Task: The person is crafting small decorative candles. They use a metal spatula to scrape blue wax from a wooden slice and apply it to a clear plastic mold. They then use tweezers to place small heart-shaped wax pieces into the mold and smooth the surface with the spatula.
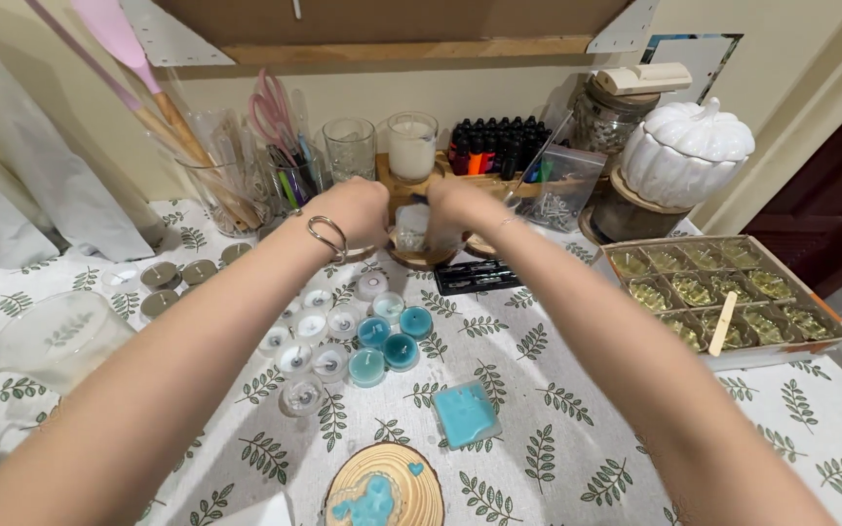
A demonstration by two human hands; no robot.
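Both arms reach up the middle of the frame and meet just above centre, where the left hand (pixel 351 209) and right hand (pixel 460 206) close in from either side on a small clear cup (pixel 411 229) that sits on a round wooden coaster (pixel 421 257). The fingers curl inward around it, so each hand seems to steady one side, but the knuckles hide the fingertips and I cannot tell whether either hand is truly clamped on the cup or only touching it. A bracelet (pixel 326 237) rides on the left wrist. Below the hands, at centre, lie the tealight cups (pixel 312 343), the empty ones with wicks grouped to the left and the teal candles (pixel 389 344) bunched just beside them on the right, apparently kept sorted by state. Lower centre, a square teal wax block (pixel 464 414) lies near a wood slice (pixel 385 487) bearing teal wax shapes. At right a tray (pixel 825 331) holds rows of yellowish moulded pieces, with a wooden stick (pixel 723 322) resting across them. Along the back wall, upper centre, stand a white jar candle (pixel 412 144), an empty glass (pixel 348 148) and a rack of small dark bottles (pixel 495 142); a white pumpkin jar (pixel 686 148) sits at upper right. A measuring cup (pixel 56 339) rests at the left edge, on the leaf-print cloth (pixel 557 390).
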